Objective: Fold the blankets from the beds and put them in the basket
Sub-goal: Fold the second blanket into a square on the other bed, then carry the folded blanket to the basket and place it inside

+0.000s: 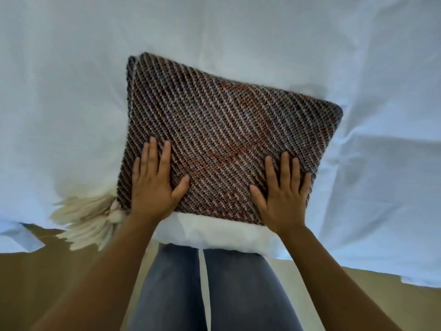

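1. The bed (71, 68) fills the upper and middle frame with its white sheet. It gives a soft surface, so pressing should be broad and even rather than hard.
2. The blanket (226, 130), a striped knit, lies folded into a rough square at the centre of the frame on the bed's near edge. No basket is in view.
3. The left hand (152, 185) and right hand (284, 194) rest flat on the blanket's lower corners, with the fingers (152, 154) straight, spread wide and gripping nothing. This looks like the flattening step, so smooth from here towards the far edge to push out air.
4. The cream fringe (88, 218) spills out at the lower left. Tuck it in before lifting, then carry the blanket from underneath so the layers stay stacked.
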A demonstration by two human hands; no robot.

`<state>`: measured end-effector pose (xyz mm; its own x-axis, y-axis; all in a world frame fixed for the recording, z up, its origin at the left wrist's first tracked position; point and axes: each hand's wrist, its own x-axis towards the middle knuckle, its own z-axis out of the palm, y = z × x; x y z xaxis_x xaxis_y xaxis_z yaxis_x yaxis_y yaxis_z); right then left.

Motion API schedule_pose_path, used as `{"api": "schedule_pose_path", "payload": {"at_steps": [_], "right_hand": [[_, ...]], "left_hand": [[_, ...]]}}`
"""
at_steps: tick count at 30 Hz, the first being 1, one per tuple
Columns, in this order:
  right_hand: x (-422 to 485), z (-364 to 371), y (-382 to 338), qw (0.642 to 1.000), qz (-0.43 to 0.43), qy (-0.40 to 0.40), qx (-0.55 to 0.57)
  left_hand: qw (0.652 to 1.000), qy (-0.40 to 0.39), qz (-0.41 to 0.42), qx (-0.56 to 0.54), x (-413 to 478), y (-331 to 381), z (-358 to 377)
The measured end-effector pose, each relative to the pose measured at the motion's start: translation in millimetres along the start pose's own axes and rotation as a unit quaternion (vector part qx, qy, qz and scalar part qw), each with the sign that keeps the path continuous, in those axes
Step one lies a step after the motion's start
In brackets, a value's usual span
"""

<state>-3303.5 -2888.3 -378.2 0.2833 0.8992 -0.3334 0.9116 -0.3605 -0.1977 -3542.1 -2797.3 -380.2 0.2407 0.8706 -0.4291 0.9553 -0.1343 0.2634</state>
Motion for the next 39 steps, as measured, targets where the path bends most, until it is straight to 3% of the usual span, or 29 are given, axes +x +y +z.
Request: {"api": "schedule_pose_path", "payload": {"at_steps": [3,6,8,10,13,19,23,33,39], "right_hand": [[3.0,-17.7,10.0,0.986,0.089,0.049,0.133],[7.7,-31.2,15.3,0.904,0.220,0.046,0.363],[15.2,-36.5,14.9,0.848,0.295,0.011,0.440],[20.7,-41.7,15.4,0.820,0.319,-0.022,0.475],[16.0,-55.7,13.9,0.793,0.317,-0.036,0.519],[-60.8,-85.6,-6.6,0.809,0.291,0.068,0.506],[-163.5,-91.9,-2.3,0.772,0.349,0.140,0.513],[-457.1,-90.4,57.6,0.580,0.494,0.365,0.534],[-653.6,-60.1,87.6,0.463,0.553,0.471,0.508]], "left_hand": [[0.997,0.043,-0.001,-0.066,7.0,0.1,-20.4],[0.984,0.055,-0.056,-0.158,25.3,-13.6,-43.4],[0.948,0.021,-0.153,-0.279,42.2,-17.9,-57.8],[0.898,-0.048,-0.212,-0.383,55.4,-19.0,-68.1],[0.864,-0.158,-0.204,-0.433,60.5,-21.3,-81.8],[0.895,-0.171,-0.089,-0.402,19.8,-9.7,-111.0],[0.904,-0.204,-0.004,-0.376,-33.1,25.9,-121.6],[0.869,-0.314,0.273,-0.267,-218.9,218.6,-94.0],[0.810,-0.405,0.379,-0.190,-386.4,325.1,-14.0]]}}
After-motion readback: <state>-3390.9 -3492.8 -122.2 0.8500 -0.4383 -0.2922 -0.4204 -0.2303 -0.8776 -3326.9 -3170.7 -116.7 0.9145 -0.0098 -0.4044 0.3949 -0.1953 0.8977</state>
